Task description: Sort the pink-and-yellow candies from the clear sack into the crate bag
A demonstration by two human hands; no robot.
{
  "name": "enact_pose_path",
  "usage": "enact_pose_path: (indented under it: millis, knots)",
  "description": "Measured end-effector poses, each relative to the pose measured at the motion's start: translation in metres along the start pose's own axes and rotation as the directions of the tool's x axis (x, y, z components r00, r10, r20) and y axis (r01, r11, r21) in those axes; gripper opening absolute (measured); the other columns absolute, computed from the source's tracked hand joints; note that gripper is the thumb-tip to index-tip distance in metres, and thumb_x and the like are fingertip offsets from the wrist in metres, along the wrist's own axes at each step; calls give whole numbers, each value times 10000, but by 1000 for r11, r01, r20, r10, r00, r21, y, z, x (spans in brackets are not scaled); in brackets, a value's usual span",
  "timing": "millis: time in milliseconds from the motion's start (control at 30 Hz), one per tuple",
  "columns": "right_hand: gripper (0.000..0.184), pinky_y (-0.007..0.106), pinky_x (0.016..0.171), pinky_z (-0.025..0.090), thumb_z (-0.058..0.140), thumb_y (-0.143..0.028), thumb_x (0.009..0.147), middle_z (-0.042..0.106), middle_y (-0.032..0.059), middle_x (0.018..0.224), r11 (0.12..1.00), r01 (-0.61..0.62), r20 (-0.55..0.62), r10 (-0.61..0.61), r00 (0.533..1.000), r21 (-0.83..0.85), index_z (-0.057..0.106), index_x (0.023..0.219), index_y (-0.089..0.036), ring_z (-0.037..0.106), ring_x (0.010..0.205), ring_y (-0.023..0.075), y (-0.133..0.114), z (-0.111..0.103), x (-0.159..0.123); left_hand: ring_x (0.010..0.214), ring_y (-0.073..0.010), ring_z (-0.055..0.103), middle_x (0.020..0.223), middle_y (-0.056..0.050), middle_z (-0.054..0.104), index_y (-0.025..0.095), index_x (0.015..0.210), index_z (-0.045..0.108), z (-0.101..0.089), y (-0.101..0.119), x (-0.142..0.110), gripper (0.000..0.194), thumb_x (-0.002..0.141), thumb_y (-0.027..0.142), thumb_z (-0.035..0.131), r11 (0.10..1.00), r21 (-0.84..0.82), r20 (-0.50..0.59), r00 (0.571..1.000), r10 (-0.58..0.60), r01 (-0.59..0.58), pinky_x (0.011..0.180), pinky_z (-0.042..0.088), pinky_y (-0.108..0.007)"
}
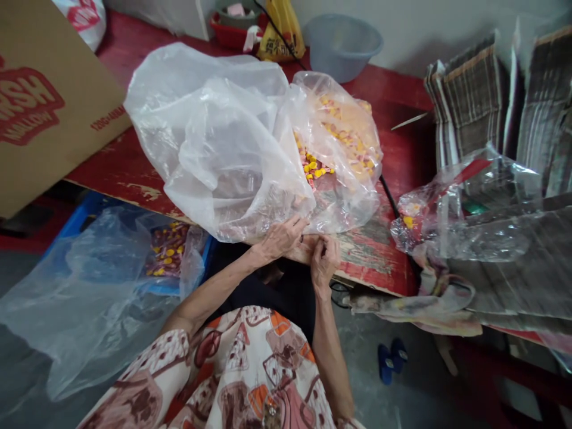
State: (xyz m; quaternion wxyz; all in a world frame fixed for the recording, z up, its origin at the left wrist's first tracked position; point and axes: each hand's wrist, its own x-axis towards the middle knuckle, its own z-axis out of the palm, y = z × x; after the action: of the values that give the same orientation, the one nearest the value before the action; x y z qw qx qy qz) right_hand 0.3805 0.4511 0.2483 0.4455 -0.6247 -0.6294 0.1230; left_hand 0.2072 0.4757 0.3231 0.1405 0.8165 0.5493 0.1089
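Note:
A large clear plastic bag (223, 143) lies open on the red table (393, 149), with several small yellow and red wrapped pieces (317, 170) inside it on the right. My left hand (281, 237) rests at the bag's near edge, fingers curled against the plastic. My right hand (325, 260) sits just beside it at the table's front edge, fingers pinched together on something small that I cannot make out. Both hands touch each other.
A blue crate (174, 285) with a plastic bag of similar pieces stands at lower left. A brown cardboard box (44, 101) is at upper left. Clear bags (469, 214) and striped folded cartons (473, 101) sit at right. A grey basin (342, 44) stands at the back.

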Motion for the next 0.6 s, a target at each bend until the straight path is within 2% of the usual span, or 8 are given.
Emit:
enact_pose_path:
  millis: [67, 167, 267, 367, 467, 533, 600]
  knots:
    - [336, 429, 991, 556, 410, -378, 1115, 744, 113, 1033, 1000, 0, -1, 0, 1000, 3, 700, 1053, -219, 679, 1015, 250, 0, 1, -1, 1111, -259, 746, 1256, -122, 717, 186, 1396, 667, 6, 0, -1, 388, 1072, 87, 477, 1000, 2, -64, 998, 10, -10, 833, 605, -332]
    - [332, 429, 1009, 551, 413, -378, 1109, 744, 110, 1045, 1000, -11, 8, 11, 1000, 22, 703, 1059, -225, 678, 1036, 249, -1, -1, 0, 1161, -271, 728, 1205, -112, 731, 186, 1304, 705, 17, -3, -1, 354, 1029, 64, 519, 998, -13, -111, 992, 52, -54, 953, 611, -366]
    - [322, 408, 962, 564, 442, -397, 1080, 748, 98, 1019, 996, -73, 22, 72, 997, 56, 710, 1059, -219, 679, 977, 241, -3, -5, 3, 1142, -236, 747, 1212, -84, 760, 205, 1273, 709, 23, -10, 4, 311, 1039, 90, 539, 984, -157, -156, 986, 57, -82, 999, 619, -360]
    - [338, 383, 900, 574, 466, -423, 1054, 759, 91, 996, 988, -128, 56, 124, 991, 87, 724, 1068, -205, 675, 891, 225, -4, -9, 10, 1045, -196, 773, 1211, -69, 784, 206, 1281, 700, 24, -18, 4, 243, 1106, 189, 533, 953, -296, -254, 967, -5, -73, 947, 634, -322]
    - [357, 377, 888, 575, 472, -434, 1043, 767, 95, 996, 989, -113, 102, 103, 989, 100, 742, 1073, -201, 679, 892, 226, -4, -9, 17, 1057, -213, 766, 1177, -82, 785, 205, 1292, 711, 25, -20, 1, 278, 1134, 209, 482, 966, -247, -351, 936, -18, -74, 970, 627, -345]
    - [354, 375, 889, 574, 468, -423, 1040, 769, 96, 1003, 989, -118, 106, 108, 989, 93, 741, 1075, -201, 680, 893, 225, -4, -7, 20, 1100, -241, 756, 1141, -91, 783, 199, 1253, 732, 27, -20, 0, 287, 1107, 162, 488, 979, -179, -343, 939, 30, -97, 1016, 613, -385]
    - [351, 368, 882, 570, 462, -415, 1044, 768, 96, 1011, 989, -129, 87, 123, 989, 75, 736, 1083, -200, 681, 888, 221, -4, -5, 21, 1129, -251, 750, 1124, -90, 783, 199, 1197, 748, 29, -21, 2, 259, 1075, 135, 529, 976, -184, -310, 949, 58, -119, 1051, 601, -402]
